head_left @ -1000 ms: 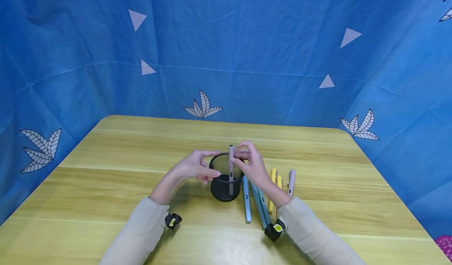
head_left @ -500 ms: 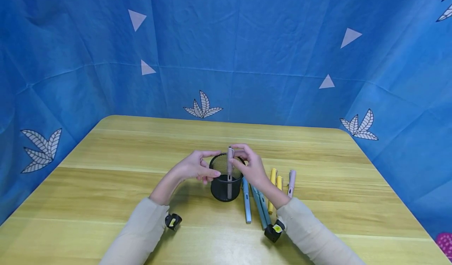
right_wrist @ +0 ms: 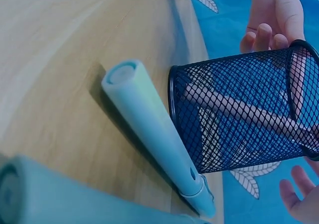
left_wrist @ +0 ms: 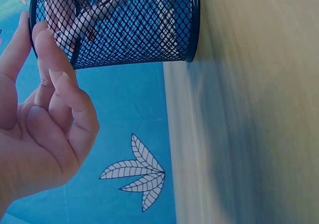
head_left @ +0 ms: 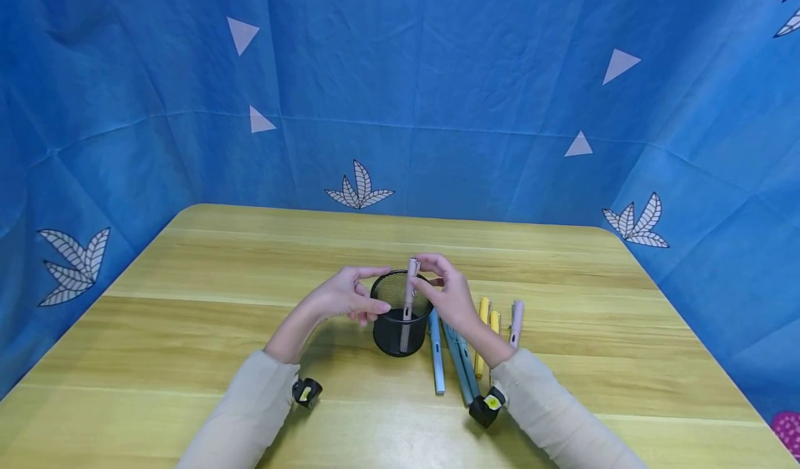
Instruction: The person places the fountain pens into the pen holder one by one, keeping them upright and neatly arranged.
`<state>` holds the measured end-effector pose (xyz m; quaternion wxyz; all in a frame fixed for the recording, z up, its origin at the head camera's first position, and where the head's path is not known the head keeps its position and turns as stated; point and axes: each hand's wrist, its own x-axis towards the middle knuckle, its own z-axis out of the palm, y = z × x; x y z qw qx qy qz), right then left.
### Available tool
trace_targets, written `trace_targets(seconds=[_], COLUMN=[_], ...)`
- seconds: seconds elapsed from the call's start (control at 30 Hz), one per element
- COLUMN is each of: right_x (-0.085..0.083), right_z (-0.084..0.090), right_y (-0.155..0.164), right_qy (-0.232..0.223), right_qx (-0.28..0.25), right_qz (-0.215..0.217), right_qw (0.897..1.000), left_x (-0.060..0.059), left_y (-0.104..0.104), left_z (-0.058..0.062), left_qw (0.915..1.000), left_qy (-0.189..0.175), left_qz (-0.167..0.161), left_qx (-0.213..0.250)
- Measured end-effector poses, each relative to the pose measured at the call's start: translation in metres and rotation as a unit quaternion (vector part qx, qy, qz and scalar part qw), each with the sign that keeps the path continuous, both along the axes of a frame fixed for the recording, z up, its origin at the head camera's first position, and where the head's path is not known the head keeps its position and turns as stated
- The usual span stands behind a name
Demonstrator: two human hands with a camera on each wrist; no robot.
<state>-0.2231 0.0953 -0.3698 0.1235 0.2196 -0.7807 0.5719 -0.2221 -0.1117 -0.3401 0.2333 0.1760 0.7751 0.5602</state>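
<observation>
Two bare hands at a black mesh cup, which stands upright on the wood-grain table; cup = dial centre, 12 toward the far edge. Left hand at 9 to 10 o'clock, thumb and index finger gripping the rim from either side, other fingers bent outside the wall. Right hand at about 2 o'clock, thumb and fingers pinching a lilac pen near its clip end. Pen is inside the cup, top above the rim and leaning slightly to 1 o'clock, lower end seen through the mesh close to the base (touching bottom or not, can't tell).

Loose pens lie on the table between 3 and 5: blue pen at 4:30, just beside the cup; teal pens at 4, at least two, side by side; two yellow pens toward 3:30, partly covered by the right forearm; second lilac pen farthest out at 3, lower part hidden.

Pale sleeves, black camera on each wrist. Blue curtain at 12, printed with leaves and triangles.
</observation>
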Motion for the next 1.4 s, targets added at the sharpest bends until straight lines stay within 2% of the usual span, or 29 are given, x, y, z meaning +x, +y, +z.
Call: trace_targets(seconds=[0.37,0.67,0.97,1.4], right_x=[0.004,0.003,0.003,0.003], right_z=[0.004,0.0,-0.002,-0.002], right_y=[0.01,0.025,0.042,0.066], right_qy=[-0.053,-0.101,-0.13,-0.146], right_qx=[-0.03,-0.055,-0.078,-0.057], right_qz=[0.007,-0.016,-0.037,-0.052], right_qw=[0.998,0.993,0.988,0.986], left_x=[-0.001,-0.001,0.001,0.001], left_y=[0.0,0.001,0.0,0.001], left_z=[0.0,0.0,0.001,0.003], left_qw=[1.0,1.0,1.0,1.0], left_qy=[-0.003,-0.001,0.001,0.003], left_qz=[0.0,-0.002,0.001,-0.001], left_qx=[0.001,-0.002,-0.006,-0.002])
